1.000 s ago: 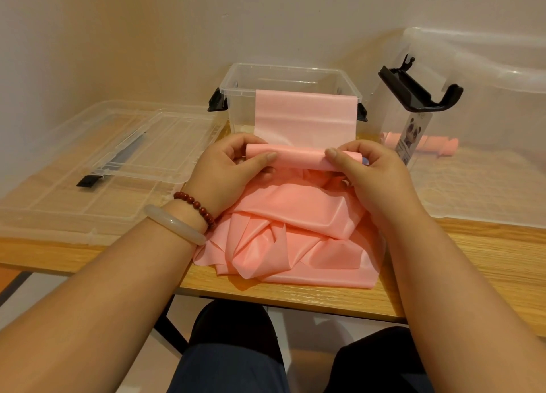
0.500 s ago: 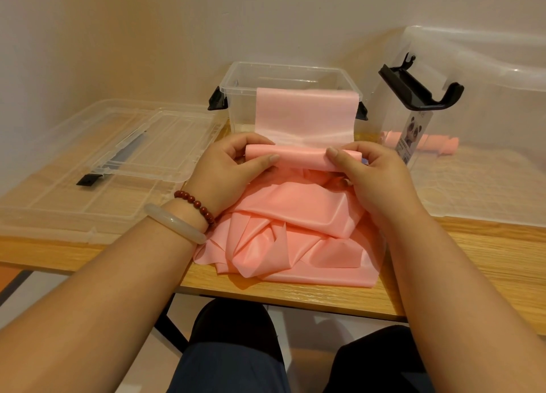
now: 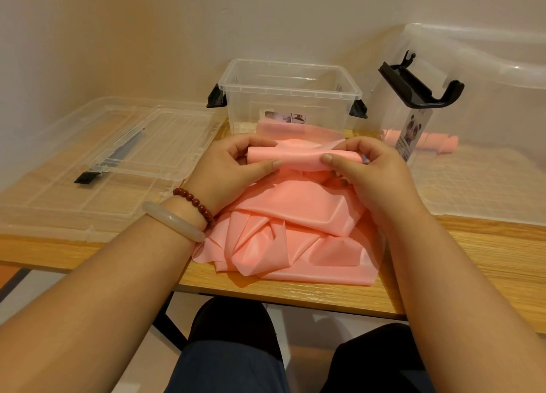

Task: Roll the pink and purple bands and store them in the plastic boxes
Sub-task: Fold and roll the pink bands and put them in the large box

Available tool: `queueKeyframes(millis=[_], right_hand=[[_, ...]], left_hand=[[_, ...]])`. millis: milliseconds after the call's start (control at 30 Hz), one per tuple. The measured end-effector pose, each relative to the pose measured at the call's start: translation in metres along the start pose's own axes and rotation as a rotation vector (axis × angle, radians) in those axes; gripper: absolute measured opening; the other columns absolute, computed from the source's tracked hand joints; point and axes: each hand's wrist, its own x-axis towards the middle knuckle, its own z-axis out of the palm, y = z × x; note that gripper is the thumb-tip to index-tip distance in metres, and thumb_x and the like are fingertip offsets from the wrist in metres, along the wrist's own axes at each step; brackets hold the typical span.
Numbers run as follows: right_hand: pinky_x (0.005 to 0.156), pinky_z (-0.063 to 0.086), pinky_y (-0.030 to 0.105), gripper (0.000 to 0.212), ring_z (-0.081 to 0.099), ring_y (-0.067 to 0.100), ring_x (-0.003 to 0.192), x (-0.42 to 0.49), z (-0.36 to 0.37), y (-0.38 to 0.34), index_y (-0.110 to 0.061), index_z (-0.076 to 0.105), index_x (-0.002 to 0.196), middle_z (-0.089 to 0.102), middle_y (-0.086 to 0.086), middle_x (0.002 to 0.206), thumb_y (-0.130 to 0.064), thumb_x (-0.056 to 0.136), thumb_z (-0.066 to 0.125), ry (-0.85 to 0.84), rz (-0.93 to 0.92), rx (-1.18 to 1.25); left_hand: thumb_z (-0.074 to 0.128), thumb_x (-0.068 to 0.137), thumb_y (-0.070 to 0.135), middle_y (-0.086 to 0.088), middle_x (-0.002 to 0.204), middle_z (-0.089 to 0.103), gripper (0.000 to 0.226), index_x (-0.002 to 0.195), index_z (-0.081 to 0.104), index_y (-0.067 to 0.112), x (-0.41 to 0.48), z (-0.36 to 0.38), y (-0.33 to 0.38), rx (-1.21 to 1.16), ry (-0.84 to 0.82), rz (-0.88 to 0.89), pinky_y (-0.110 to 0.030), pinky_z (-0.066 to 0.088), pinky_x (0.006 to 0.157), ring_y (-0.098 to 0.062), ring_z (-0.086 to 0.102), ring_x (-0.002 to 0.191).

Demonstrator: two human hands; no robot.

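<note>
Your left hand [image 3: 233, 168] and right hand [image 3: 369, 171] each pinch one end of the rolled part of the pink band [image 3: 298, 158], thumbs on the near side, fingers curled over the top. The loose rest lies crumpled at the near edge of the table [image 3: 472, 259]. An open box [image 3: 289, 85] stands just behind the roll, and a lid [image 3: 118, 144] lies toward the left edge.

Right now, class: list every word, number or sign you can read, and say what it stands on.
No text is readable.
Sticker on the small clear box: pictures, any print blurred.
Panda label below the black handle: print too small to read.
</note>
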Motion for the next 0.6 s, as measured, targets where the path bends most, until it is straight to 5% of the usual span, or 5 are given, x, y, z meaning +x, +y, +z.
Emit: queueKeyframes(millis=[167,300,433,600], right_hand=[[0.067,0.062,0.040,0.020,0.071,0.018,0.062,-0.002,-0.001,-0.001,-0.002,0.067,0.095,0.070,-0.006,0.064,-0.006,0.080,0.078,-0.015,0.020,-0.012],[0.069,0.062,0.041,0.026,0.074,0.022,0.072,-0.003,-0.003,0.000,-0.009,0.068,0.097,0.071,-0.003,0.074,-0.003,0.075,0.081,-0.043,0.026,-0.016],[0.063,0.059,0.023,0.018,0.070,0.011,0.065,-0.001,-0.004,0.002,-0.008,0.070,0.091,0.069,0.004,0.085,-0.012,0.077,0.081,0.022,-0.023,-0.085],[0.081,0.038,0.000,0.014,0.050,0.000,0.105,0.007,-0.008,0.008,-0.028,0.067,0.077,0.052,-0.007,0.116,-0.025,0.077,0.081,0.107,-0.199,-0.337]], left_hand=[[0.080,0.076,0.013,0.012,0.095,0.067,0.027,0.093,0.068,0.030,-0.001,-0.001,-0.002,0.090,-0.023,0.050,-0.027,0.057,0.083,-0.007,0.066,0.087],[0.073,0.082,0.007,0.000,0.088,0.068,0.021,0.095,0.066,0.023,-0.002,0.003,-0.001,-0.036,-0.028,-0.009,-0.027,0.060,0.070,-0.015,0.071,0.071],[0.073,0.082,0.008,0.002,0.085,0.068,0.017,0.092,0.066,0.020,-0.002,0.002,0.001,-0.041,-0.032,0.003,-0.020,0.057,0.066,-0.007,0.068,0.070],[0.078,0.079,0.016,0.013,0.096,0.064,0.026,0.096,0.066,0.031,0.000,-0.002,-0.003,0.136,0.001,0.126,-0.024,0.055,0.081,-0.001,0.062,0.086]])
